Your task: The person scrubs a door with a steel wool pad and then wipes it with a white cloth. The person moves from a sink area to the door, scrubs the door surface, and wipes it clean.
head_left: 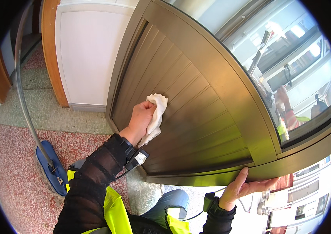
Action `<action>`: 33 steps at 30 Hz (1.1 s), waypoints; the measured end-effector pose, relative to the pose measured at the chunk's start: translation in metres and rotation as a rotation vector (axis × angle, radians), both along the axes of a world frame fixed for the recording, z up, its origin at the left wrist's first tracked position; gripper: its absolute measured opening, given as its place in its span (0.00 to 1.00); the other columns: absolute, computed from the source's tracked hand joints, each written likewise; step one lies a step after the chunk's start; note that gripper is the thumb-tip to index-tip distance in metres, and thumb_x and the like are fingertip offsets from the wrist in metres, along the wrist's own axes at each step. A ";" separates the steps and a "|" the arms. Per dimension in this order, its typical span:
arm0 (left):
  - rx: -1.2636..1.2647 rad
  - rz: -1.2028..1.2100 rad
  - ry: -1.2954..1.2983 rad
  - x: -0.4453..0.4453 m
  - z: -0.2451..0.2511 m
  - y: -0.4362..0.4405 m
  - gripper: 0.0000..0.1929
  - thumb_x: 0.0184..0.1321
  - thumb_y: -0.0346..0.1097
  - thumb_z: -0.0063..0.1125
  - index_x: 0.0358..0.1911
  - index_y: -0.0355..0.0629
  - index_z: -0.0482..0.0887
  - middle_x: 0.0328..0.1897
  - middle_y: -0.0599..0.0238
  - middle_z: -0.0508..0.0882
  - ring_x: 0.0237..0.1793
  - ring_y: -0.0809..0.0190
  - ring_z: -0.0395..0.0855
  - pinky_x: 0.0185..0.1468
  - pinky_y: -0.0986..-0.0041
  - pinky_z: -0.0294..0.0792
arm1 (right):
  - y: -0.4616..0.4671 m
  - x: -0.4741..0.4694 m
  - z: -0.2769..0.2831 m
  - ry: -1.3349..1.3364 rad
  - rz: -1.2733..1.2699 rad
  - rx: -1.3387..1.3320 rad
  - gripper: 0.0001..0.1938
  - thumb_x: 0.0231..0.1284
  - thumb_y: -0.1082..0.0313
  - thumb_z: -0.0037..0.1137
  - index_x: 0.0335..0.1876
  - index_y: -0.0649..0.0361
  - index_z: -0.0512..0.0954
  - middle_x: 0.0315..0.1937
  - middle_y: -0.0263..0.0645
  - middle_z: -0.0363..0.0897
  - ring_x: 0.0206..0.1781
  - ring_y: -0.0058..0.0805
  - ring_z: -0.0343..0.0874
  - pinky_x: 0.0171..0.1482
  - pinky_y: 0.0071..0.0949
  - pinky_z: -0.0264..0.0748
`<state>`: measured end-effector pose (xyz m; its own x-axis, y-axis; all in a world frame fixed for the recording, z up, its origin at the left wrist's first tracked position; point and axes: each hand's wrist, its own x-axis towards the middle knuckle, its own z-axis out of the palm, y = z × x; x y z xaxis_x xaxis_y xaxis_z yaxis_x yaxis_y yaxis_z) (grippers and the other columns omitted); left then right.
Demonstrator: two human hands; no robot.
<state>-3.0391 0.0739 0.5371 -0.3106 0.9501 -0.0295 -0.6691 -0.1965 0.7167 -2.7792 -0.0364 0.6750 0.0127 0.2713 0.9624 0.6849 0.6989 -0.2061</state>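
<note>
My left hand (141,118) pinches a crumpled white cloth (157,112) close against the lower panel (180,117) of a brown metal-framed door. Vertical grooves run along this panel. At the door's edge (205,179), my right hand (243,187) has its thumb on the front face and its fingers stretched along the edge. Above the panel, the door's glass pane (276,67) mirrors an arm and some window frames. Each wrist wears a black strap with a small device, such as the left wrist device (137,159).
A flat mop (51,168) with a blue head and a long metal handle stands on the speckled red terrazzo floor (19,163) to the left. Beyond the door are a white wall panel (92,55) and a wooden door frame (52,52). Bright outdoor ground lies past the door's edge.
</note>
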 end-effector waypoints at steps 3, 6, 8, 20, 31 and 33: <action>0.139 -0.043 -0.020 0.000 0.001 0.000 0.09 0.59 0.32 0.57 0.22 0.40 0.76 0.19 0.71 0.76 0.18 0.73 0.69 0.21 0.78 0.61 | 0.000 0.000 0.000 0.004 0.022 -0.009 0.41 0.57 0.77 0.48 0.73 0.56 0.38 0.72 0.50 0.38 0.72 0.41 0.46 0.72 0.41 0.44; 0.031 0.013 0.070 -0.001 -0.001 0.000 0.09 0.59 0.31 0.56 0.22 0.40 0.77 0.19 0.71 0.76 0.18 0.73 0.70 0.22 0.78 0.62 | 0.000 -0.002 0.000 0.020 0.022 -0.001 0.41 0.57 0.78 0.48 0.73 0.56 0.39 0.73 0.50 0.38 0.72 0.41 0.46 0.72 0.41 0.43; -0.113 0.037 0.074 0.000 -0.002 0.000 0.08 0.59 0.31 0.56 0.22 0.40 0.77 0.19 0.72 0.76 0.18 0.73 0.70 0.22 0.78 0.62 | 0.000 -0.003 0.001 0.009 0.010 0.011 0.40 0.57 0.77 0.48 0.73 0.56 0.39 0.73 0.50 0.37 0.72 0.41 0.45 0.72 0.42 0.43; 0.049 -0.018 -0.039 0.001 -0.004 0.002 0.05 0.60 0.29 0.55 0.27 0.40 0.78 0.20 0.72 0.77 0.18 0.74 0.71 0.22 0.80 0.63 | 0.000 -0.002 0.000 0.029 0.058 -0.016 0.41 0.56 0.79 0.47 0.73 0.55 0.38 0.73 0.51 0.37 0.72 0.42 0.46 0.72 0.42 0.42; 0.027 0.011 -0.047 0.005 0.004 -0.002 0.08 0.59 0.29 0.55 0.21 0.41 0.77 0.19 0.73 0.76 0.18 0.74 0.69 0.22 0.79 0.61 | -0.001 0.000 0.000 0.026 -0.010 -0.016 0.44 0.55 0.76 0.49 0.73 0.58 0.34 0.72 0.51 0.38 0.70 0.43 0.49 0.70 0.44 0.46; 0.186 0.022 -0.008 0.007 0.004 0.008 0.08 0.58 0.28 0.54 0.21 0.39 0.77 0.19 0.74 0.74 0.20 0.75 0.68 0.24 0.79 0.60 | -0.001 -0.001 -0.001 0.016 0.009 -0.024 0.43 0.56 0.77 0.48 0.73 0.57 0.35 0.72 0.51 0.37 0.71 0.42 0.48 0.70 0.43 0.45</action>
